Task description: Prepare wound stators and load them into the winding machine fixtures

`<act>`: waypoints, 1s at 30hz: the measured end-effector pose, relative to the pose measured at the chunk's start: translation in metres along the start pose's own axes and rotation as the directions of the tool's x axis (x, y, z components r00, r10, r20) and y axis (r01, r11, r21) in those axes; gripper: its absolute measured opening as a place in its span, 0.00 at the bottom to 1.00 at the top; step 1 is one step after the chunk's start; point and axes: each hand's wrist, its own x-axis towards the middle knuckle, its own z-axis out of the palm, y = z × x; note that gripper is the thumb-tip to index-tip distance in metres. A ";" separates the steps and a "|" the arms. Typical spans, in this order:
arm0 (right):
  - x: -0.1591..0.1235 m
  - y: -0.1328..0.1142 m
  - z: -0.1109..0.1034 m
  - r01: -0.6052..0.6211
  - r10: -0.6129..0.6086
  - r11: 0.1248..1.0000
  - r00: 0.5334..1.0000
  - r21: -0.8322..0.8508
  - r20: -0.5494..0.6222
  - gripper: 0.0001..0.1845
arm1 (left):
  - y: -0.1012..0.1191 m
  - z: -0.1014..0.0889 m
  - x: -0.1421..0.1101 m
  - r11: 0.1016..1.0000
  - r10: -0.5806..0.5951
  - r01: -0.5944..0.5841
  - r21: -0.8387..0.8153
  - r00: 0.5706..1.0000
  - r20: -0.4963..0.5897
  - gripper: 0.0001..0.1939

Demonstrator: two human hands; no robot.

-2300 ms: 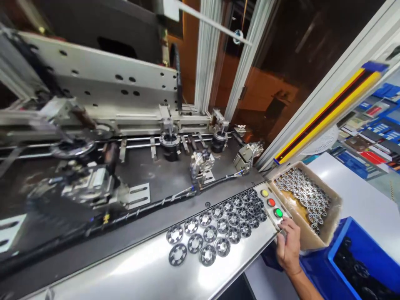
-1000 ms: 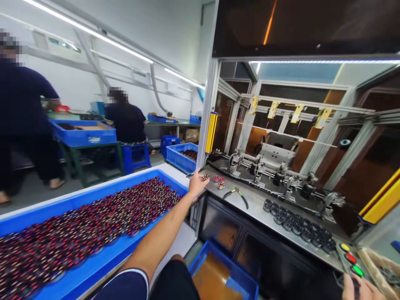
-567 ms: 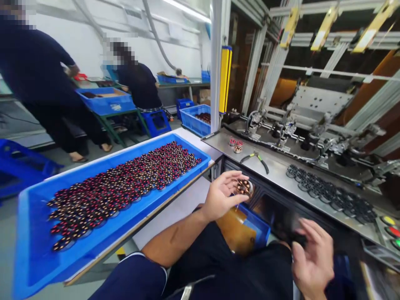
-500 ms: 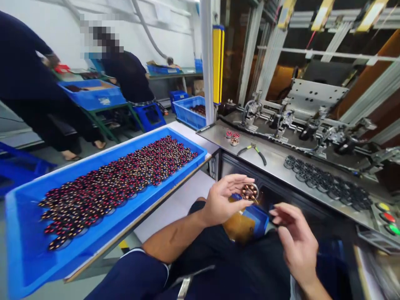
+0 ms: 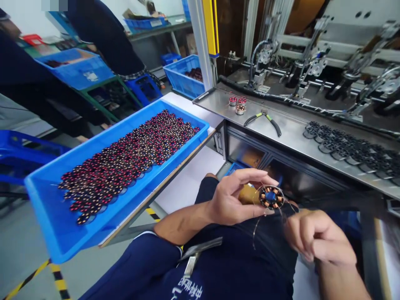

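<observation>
My left hand (image 5: 233, 198) grips a motor stator (image 5: 271, 197) between thumb and fingers, its round face with copper windings turned up towards me. Thin loose copper wires stick out around it, one hanging below. Close by on the right, my right hand (image 5: 321, 235) is closed, thumb against curled fingers and slightly blurred. Wire ends from the stator reach towards these fingertips, but what they pinch cannot be made out. Many wound stators (image 5: 131, 154) with red and copper coils lie packed in a long blue tray (image 5: 46, 208) to my left.
On the metal machine bench (image 5: 218, 100) are three small wound stators (image 5: 240, 109), green-black pliers (image 5: 264, 120) and rows of black cores (image 5: 353, 146). Machine fixtures (image 5: 315, 66) stand behind them. A blue crate (image 5: 187, 77) sits beyond the post. Two people (image 5: 103, 37) are at the far left.
My right hand has moved in beside the stator and its fingers have closed. The stator has shifted slightly right in my left hand's grip, its loose wires now showing. The view has tilted down.
</observation>
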 end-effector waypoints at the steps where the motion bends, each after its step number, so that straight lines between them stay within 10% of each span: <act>1: -0.002 0.005 -0.001 -0.023 0.023 0.999 1.000 -0.030 -0.006 0.13 | -0.001 0.000 0.001 1.000 0.009 -0.009 0.000 1.000 -0.001 0.37; 10: 0.020 0.024 0.059 0.035 0.098 0.951 0.908 0.307 -0.407 0.09 | -0.013 0.007 0.006 0.990 0.042 -0.045 0.132 0.999 0.019 0.41; 20: 0.003 -0.002 0.022 -0.014 0.017 1.000 0.926 0.013 -0.377 0.21 | -0.002 0.003 -0.002 0.883 -0.347 0.388 -0.263 0.919 0.190 0.36; 30: 0.004 -0.003 0.032 -0.112 0.038 0.984 0.890 -0.136 -0.455 0.20 | -0.005 0.013 -0.008 0.827 -0.430 0.443 -0.347 0.895 0.118 0.43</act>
